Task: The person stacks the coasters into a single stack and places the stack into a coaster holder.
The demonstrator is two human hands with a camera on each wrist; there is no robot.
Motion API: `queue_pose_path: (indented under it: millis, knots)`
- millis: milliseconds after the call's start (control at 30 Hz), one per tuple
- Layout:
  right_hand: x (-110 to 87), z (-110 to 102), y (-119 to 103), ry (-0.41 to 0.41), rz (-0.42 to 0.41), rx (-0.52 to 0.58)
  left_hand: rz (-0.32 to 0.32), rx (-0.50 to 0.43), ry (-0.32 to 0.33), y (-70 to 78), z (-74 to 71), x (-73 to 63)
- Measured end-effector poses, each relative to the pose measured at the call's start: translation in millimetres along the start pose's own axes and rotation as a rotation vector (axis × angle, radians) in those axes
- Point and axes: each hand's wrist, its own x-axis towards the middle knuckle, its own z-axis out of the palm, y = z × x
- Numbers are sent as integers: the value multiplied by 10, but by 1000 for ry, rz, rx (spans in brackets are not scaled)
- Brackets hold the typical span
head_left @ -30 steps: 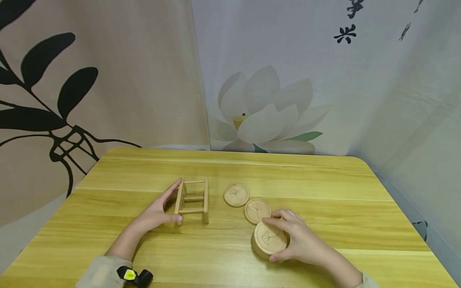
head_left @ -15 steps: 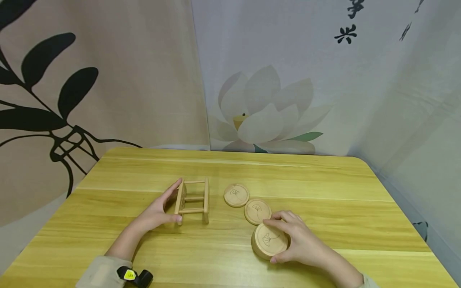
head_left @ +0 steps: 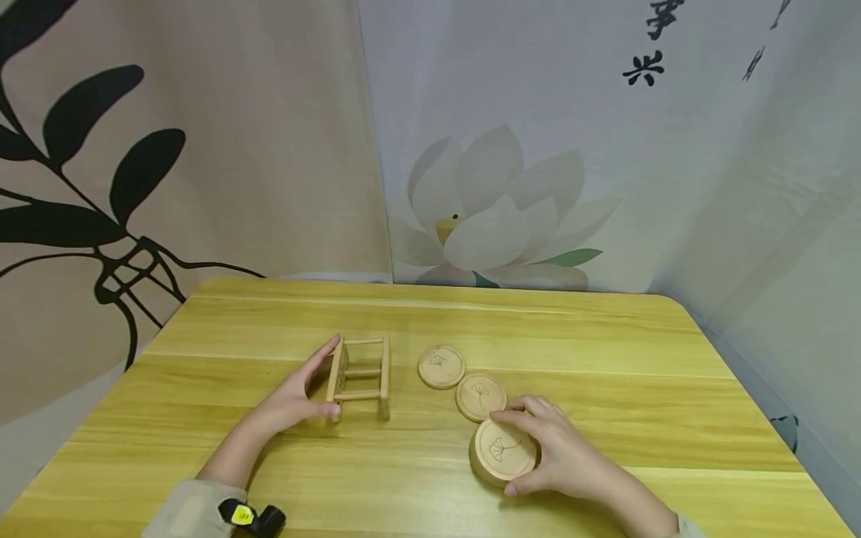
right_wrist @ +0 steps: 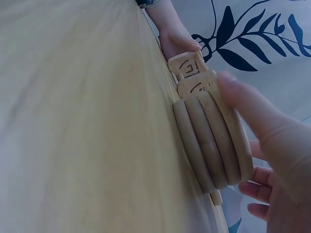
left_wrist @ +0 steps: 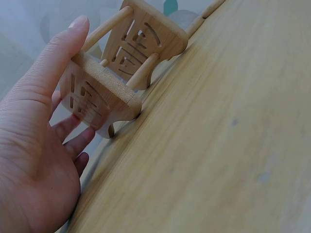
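Observation:
My left hand (head_left: pixel 291 400) holds the left side panel of a small wooden coaster rack (head_left: pixel 338 371), thumb at its near end and fingertips at the far end. Cut-out marks show on the panels in the left wrist view, where two end pieces are joined by rods. Round wooden coasters lie in a stack (head_left: pixel 503 450), and my right hand (head_left: pixel 563 454) grips its right side between thumb and fingers. The right wrist view shows several coasters in this stack (right_wrist: pixel 206 145), with the thumb near the top one. An engraved ginkgo leaf marks the uppermost coaster.
Two single coasters lie flat beyond the stack: one (head_left: pixel 480 397) close behind it, another (head_left: pixel 441 366) farther back and left, nearer the rack. Everything stands on a wooden table (head_left: pixel 605 336). A printed curtain (head_left: pixel 282 149) hangs behind the table's far edge.

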Motion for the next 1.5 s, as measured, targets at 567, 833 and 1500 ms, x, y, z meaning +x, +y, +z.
queue_pose_path:
  millis: [567,833,1500]
  knots:
    - [149,-190,178,94,-18,103,4,-4,1,-5,7,-3]
    - [276,-238,381,110,-18,135,2,1,5,-12,2,-4]
    - [504,-188,719,-17,31,228,-3,5,3,-25,0,4]
